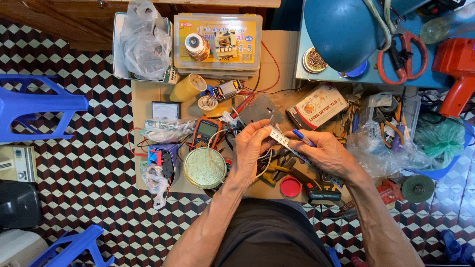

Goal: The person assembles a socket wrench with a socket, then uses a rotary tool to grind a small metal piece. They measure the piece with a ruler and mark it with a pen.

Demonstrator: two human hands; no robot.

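My left hand [250, 148] pinches a narrow white strip [278, 138] with dark marks on it, held flat above the cluttered cardboard work surface [274, 49]. Pale wires [264, 165] loop out under the same hand. My right hand [324, 151] holds a blue pen [303, 138] whose tip rests on the strip. Both hands meet over the middle of the board, just right of an orange multimeter [205, 131]. A round green circuit board [204, 168] lies by my left wrist.
A clear parts box [217, 42] and a bagged carton [143, 44] sit at the back. A blue lamp shade [341, 29], red scissors [403, 54] and a red tool [457, 69] are far right. Blue plastic stools [34, 106] stand left on the patterned floor. A red lid [290, 187] lies near me.
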